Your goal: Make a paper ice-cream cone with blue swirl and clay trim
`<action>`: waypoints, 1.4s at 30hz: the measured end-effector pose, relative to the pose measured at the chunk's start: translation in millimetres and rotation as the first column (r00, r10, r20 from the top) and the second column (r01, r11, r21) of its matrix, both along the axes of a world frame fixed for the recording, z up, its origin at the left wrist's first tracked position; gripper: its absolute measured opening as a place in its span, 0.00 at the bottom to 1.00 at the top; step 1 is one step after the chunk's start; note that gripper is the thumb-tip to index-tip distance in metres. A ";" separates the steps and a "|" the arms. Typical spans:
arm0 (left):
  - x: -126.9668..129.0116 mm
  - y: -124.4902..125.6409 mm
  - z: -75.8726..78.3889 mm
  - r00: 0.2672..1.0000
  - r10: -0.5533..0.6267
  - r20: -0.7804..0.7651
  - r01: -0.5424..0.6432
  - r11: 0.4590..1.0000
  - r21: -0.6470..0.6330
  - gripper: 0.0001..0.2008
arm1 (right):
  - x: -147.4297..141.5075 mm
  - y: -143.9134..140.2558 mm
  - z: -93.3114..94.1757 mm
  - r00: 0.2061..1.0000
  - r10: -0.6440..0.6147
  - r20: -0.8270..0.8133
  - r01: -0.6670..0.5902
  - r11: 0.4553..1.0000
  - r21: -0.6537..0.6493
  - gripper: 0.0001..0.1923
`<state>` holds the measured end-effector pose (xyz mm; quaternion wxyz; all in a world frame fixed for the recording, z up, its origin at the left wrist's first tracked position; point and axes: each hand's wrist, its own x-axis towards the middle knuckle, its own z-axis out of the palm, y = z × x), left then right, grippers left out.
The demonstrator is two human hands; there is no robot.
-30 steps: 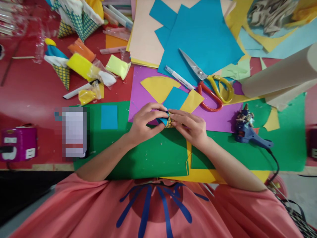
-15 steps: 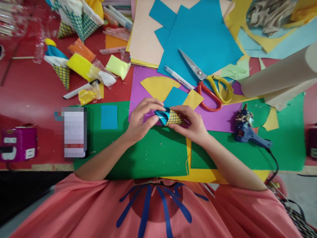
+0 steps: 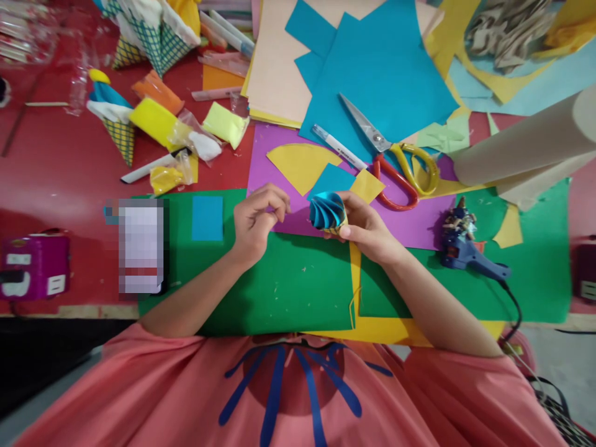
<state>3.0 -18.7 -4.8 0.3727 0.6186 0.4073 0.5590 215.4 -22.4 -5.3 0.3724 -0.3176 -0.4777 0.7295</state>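
Observation:
My right hand (image 3: 367, 230) grips a small paper cone (image 3: 343, 225) with a yellow-and-blue grid pattern. The cone's mouth is turned up and to the left, showing pleated blue paper (image 3: 326, 211) that fans out inside it. Most of the patterned wall is behind my thumb and fingers. Apart from the cone, to its left, my left hand (image 3: 258, 223) has its fingers curled in towards the thumb, and nothing shows in them. Beyond the cone lie a yellow paper fan shape (image 3: 302, 162), a blue paper piece (image 3: 331, 180) and a small yellow piece (image 3: 367, 188).
Red-and-yellow-handled scissors (image 3: 379, 146) lie near a white marker (image 3: 339, 147). A blue glue gun (image 3: 475, 253) rests at the right on a green sheet (image 3: 535, 285). Clay packets (image 3: 156, 123), a finished cone (image 3: 114, 124) and a pixelated phone-like object (image 3: 141, 248) are leftward.
My left hand has let go of the cone's blue insert and drawn back left. The right hand has tipped the cone so its pleated mouth faces up more.

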 end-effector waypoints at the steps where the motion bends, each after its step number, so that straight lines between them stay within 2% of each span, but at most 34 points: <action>1: -0.4 0.6 -0.8 1.000 -0.013 0.012 0.013 1.000 -0.026 0.16 | -1.0 -0.6 -0.4 1.000 0.002 0.009 -0.002 1.000 0.030 0.29; 4: -0.2 2.0 -2.5 0.999 -0.027 0.021 0.029 0.996 -0.090 0.14 | -3.4 -1.9 0.3 1.000 0.010 0.004 -0.010 0.996 0.089 0.26; 7: 1.5 2.0 -1.0 0.999 -0.048 0.007 0.048 0.996 -0.071 0.07 | -3.7 -1.9 3.5 1.000 0.002 0.016 -0.004 0.996 0.088 0.25; 11: 1.9 1.0 5.3 0.991 -0.125 -0.039 0.125 0.992 -0.013 0.13 | -2.4 -1.0 7.4 0.999 0.047 0.000 -0.047 0.999 0.026 0.24; 17: 1.2 2.4 7.9 0.991 -0.116 -0.062 0.118 0.993 0.030 0.07 | -2.5 -0.6 11.4 0.995 0.078 -0.068 -0.079 0.997 -0.015 0.23; 24: -0.2 1.4 3.5 0.992 -0.082 -0.099 0.083 0.996 0.013 0.04 | -0.4 -0.4 13.0 0.996 0.090 -0.028 -0.091 0.995 -0.046 0.24; 29: -0.1 -1.3 7.6 0.987 -0.043 -0.156 0.043 0.999 0.000 0.03 | 0.5 -0.8 10.8 0.997 0.066 0.029 -0.067 0.998 0.009 0.24; 33: 2.0 -1.8 10.4 0.984 -0.023 -0.177 0.030 0.999 0.039 0.02 | 1.0 -1.0 7.4 0.994 0.022 0.105 -0.039 0.987 0.156 0.29; 36: 3.5 -1.7 10.8 0.987 -0.017 -0.160 0.033 0.995 0.096 0.02 | 2.9 -2.5 3.5 0.981 -0.056 0.185 -0.005 0.949 0.316 0.33; 38: 3.9 -2.8 12.0 0.985 -0.004 -0.171 0.029 0.989 0.146 0.03 | 4.2 -5.0 2.6 0.959 -0.144 0.245 0.021 0.896 0.443 0.33; 40: 3.6 -5.2 15.0 0.976 0.023 -0.216 0.022 0.979 0.204 0.05 | 4.2 -8.7 4.9 0.915 -0.286 0.284 0.052 0.783 0.619 0.29; 42: 2.9 -8.5 19.8 0.959 0.036 -0.282 0.045 0.959 0.278 0.07 | 2.3 -13.0 10.4 0.859 -0.432 0.275 0.057 0.614 0.787 0.23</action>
